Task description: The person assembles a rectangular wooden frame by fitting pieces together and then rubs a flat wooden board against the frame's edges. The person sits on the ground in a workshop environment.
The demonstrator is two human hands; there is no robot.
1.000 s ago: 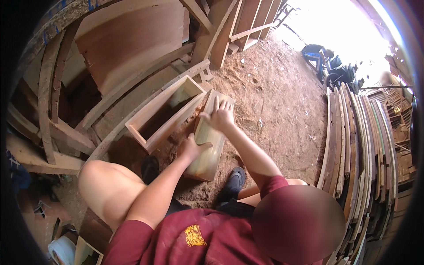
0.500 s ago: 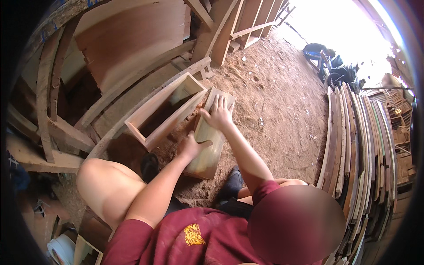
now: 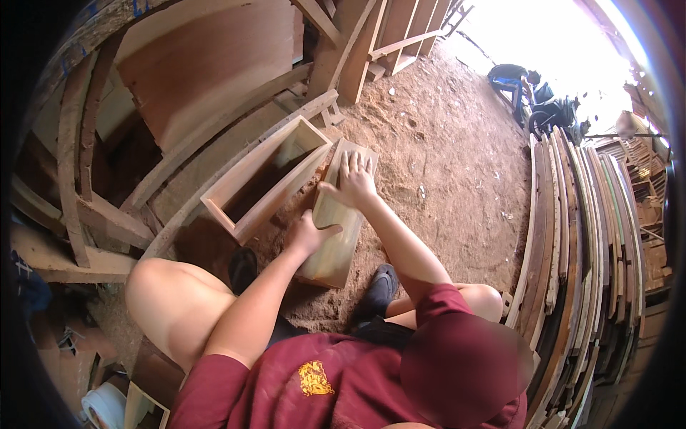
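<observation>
A long, narrow wooden box [image 3: 334, 252] lies on the sandy ground between my feet, with a pale flat side facing up. Across the far half of that side my right hand [image 3: 352, 184] rests flat, fingers spread. At the box's left edge, my left hand [image 3: 307, 234] grips with its thumb on top; its other fingers go down over the left side and are mostly hidden. Just left of this box sits a second wooden box [image 3: 279, 193], open at the top and dark inside.
Curved timber framing [image 3: 214, 107] and a large wooden panel [image 3: 214, 61] stand on the left. Long boards [image 3: 572, 243] are stacked along the right. Shelf-like wooden frames [image 3: 400, 43] stand at the back. A person [image 3: 509, 82] bends beside a motorcycle [image 3: 554, 114] far off.
Both hands keep nearly the same places on the box. My right knee shows more, farther out to the right. The view has shifted slightly.
</observation>
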